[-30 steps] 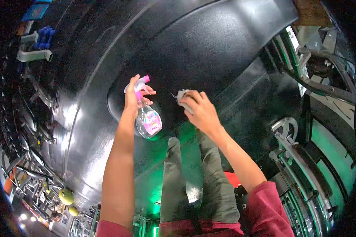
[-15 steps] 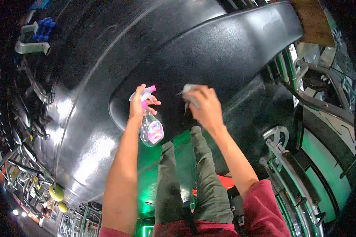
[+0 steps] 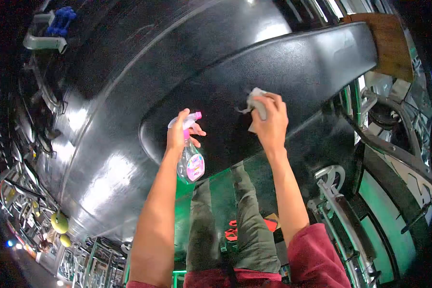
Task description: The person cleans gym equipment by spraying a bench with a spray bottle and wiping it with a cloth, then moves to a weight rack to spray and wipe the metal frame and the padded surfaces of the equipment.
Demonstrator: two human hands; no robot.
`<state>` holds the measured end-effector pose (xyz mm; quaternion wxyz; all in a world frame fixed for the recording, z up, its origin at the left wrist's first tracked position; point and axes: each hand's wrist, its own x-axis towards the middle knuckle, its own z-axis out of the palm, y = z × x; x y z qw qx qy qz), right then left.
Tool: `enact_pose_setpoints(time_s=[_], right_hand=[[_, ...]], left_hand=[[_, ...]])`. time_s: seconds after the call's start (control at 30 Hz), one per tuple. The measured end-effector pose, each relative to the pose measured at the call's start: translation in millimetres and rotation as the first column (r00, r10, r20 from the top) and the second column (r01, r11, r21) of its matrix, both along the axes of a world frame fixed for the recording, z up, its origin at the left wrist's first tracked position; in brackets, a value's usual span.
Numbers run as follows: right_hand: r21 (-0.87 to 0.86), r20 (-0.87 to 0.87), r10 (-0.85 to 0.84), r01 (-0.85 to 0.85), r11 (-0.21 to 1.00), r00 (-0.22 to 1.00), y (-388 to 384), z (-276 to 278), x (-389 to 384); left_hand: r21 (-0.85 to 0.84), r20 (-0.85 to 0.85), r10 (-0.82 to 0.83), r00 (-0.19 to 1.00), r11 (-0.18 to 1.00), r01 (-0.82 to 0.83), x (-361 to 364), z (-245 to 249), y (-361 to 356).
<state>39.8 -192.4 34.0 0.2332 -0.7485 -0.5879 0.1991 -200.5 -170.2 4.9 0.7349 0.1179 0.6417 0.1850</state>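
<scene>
My left hand point(image 3: 179, 130) grips the neck of a clear spray bottle point(image 3: 191, 163) with a pink nozzle and a pink label, its fingers near the trigger. The bottle hangs close to the near edge of a long black padded bench point(image 3: 216, 96). A crumpled pale cloth point(image 3: 256, 103) is bunched in my right hand point(image 3: 272, 120), which is over the middle of the bench's padded top. A loose corner of the cloth sticks out to the left of my fingers.
Metal gym machine frames point(image 3: 338, 192) stand on the right. Blue dumbbells point(image 3: 61, 21) lie at the upper left beside a pale bracket. Yellow-green balls point(image 3: 59, 222) sit among equipment at the lower left. Red items point(image 3: 231, 231) are on the floor near my legs.
My right hand has moved right and slightly up along the bench with the cloth. The bottle in my left hand has shifted a little right and down in view.
</scene>
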Motion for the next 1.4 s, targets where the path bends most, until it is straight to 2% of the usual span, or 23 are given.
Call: enact_pose_setpoints(time_s=[0.03, 0.07, 0.1, 0.23, 0.3, 0.37, 0.43, 0.5, 0.63, 0.7, 0.77, 0.83, 0.9, 1.03, 1.1, 1.13, 1.23, 1.3, 1.37, 1.4], right_hand=[[0.003, -0.005, -0.091, 0.091, 0.996, 0.996, 3.9, 0.2, 0.8], [-0.008, -0.025, -0.084, 0.084, 0.996, 0.996, 3.2, 0.5, -6.7], [0.005, -0.004, -0.009, 0.009, 1.0, 1.0, 0.7, 0.0, -13.5], [-0.124, -0.197, 0.31, -0.337, 0.933, 0.93, -14.6, 6.5, -43.4], [-0.173, -0.212, 0.32, -0.358, 0.917, 0.923, -7.1, 8.3, -38.9], [-0.033, -0.075, 0.247, -0.25, 0.968, 0.966, 9.7, 3.5, -16.8], [-0.003, -0.049, 0.013, -0.013, 1.0, 0.999, 23.8, 4.1, -10.1], [0.019, -0.046, 0.011, -0.01, 1.0, 0.999, 24.0, 2.6, -21.6], [-0.083, -0.191, 0.309, -0.329, 0.941, 0.932, 9.6, 1.9, -50.2], [-0.14, -0.192, 0.325, -0.354, 0.925, 0.926, 10.9, 3.0, -47.7], [-0.053, -0.125, 0.274, -0.282, 0.958, 0.954, 28.7, 3.0, -24.3], [-0.007, -0.082, 0.057, -0.058, 0.998, 0.995, 44.2, 0.5, -10.2], [0.025, -0.077, -0.016, 0.018, 1.0, 0.997, 49.1, -0.7, -15.4], [0.002, -0.109, 0.268, -0.269, 0.963, 0.957, 37.0, -1.4, -50.4], [-0.046, -0.16, 0.263, -0.274, 0.961, 0.951, 34.7, 1.3, -60.5], [0.017, -0.147, 0.276, -0.276, 0.961, 0.95, 39.0, -2.3, -51.8], [0.024, -0.059, 0.138, -0.136, 0.99, 0.989, 55.2, -3.1, -30.5], [0.035, 0.006, -0.027, 0.027, 0.999, 1.0, 63.2, -3.9, -28.1], [0.057, -0.06, -0.13, 0.134, 0.989, 0.99, 65.7, -3.4, -40.9], [0.046, -0.063, -0.074, 0.077, 0.996, 0.995, 62.0, -5.2, -49.2]], left_hand=[[-0.001, 0.001, 0.006, 1.0, 1.0, -0.006, -0.3, -0.7, -0.2], [-0.008, 0.015, 0.007, 1.0, 1.0, -0.007, -0.7, -0.9, -0.3], [-0.014, 0.029, 0.007, 1.0, 1.0, -0.007, -1.0, -1.1, 0.1], [-0.003, 0.047, 0.029, 0.998, 1.0, -0.029, -0.4, -0.9, -2.4], [0.005, 0.023, 0.004, 1.0, 1.0, -0.005, -0.4, -0.2, -0.8], [0.009, 0.037, 0.014, 0.999, 1.0, -0.014, -2.2, -3.2, -1.7], [-0.002, 0.029, 0.016, 0.999, 1.0, -0.016, -0.7, -2.5, -2.1], [-0.023, 0.035, 0.029, 0.999, 0.999, -0.028, 0.4, -3.3, -1.5], [-0.032, 0.03, 0.04, 0.999, 0.999, -0.039, -0.9, -3.7, -3.8], [-0.027, 0.02, 0.036, 0.999, 0.999, -0.036, -1.6, -4.1, -4.1], [-0.018, 0.015, 0.038, 0.999, 0.999, -0.038, -0.6, -2.3, -3.3], [-0.01, 0.013, 0.079, 0.997, 0.997, -0.079, 0.5, -0.4, -2.9], [-0.014, 0.023, 0.084, 0.996, 0.996, -0.084, 0.6, -1.4, -0.2], [-0.042, 0.016, 0.091, 0.996, 0.995, -0.09, 0.2, -4.2, -2.8], [-0.04, 0.018, 0.086, 0.996, 0.996, -0.085, -0.3, -5.4, -3.4], [-0.04, 0.018, 0.085, 0.996, 0.996, -0.084, -0.1, -5.6, -4.2], [-0.04, 0.037, 0.091, 0.995, 0.995, -0.09, 1.2, -4.0, -4.6], [-0.04, 0.039, 0.082, 0.996, 0.996, -0.08, 1.0, -4.6, -7.1], [-0.029, 0.055, 0.087, 0.995, 0.996, -0.086, 1.1, -7.2, -8.6], [-0.016, 0.022, 0.062, 0.998, 0.998, -0.062, 2.3, -4.6, -8.5]])
